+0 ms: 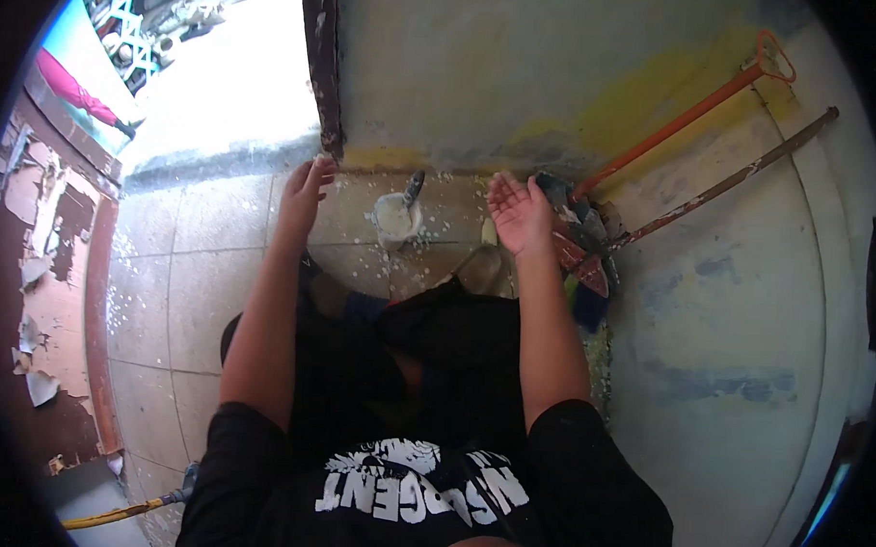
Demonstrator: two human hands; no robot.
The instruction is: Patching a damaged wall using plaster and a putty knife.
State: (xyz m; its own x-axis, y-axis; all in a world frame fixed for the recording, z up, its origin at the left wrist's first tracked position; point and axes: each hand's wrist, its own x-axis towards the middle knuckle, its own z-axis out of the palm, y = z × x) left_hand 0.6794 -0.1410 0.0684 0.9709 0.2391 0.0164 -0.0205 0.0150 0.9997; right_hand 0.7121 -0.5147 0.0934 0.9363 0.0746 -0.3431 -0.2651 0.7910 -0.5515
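Note:
My left hand (311,190) is raised in front of me at the foot of the dark door frame, its fingers mostly stretched out and nothing seen in it. Palm up, my right hand (519,215) is spread and bare, near the heap of tools in the corner. On the tiles between the two stands a white tub (397,224) of whitish paint. A paintbrush (415,186) leans in the tub, handle up. Close to my right wrist lies a tool with a pale handle (489,233) and a flat, wide blade (479,269).
An orange-handled shovel (670,127) and a worn pole (726,183) lean in the right corner. Peeling boards (56,289) line the left side. Paint specks dot the tiled floor (215,304). A yellow-handled tool (111,518) lies lower left. Beyond the bright doorway is a pink shape (76,87).

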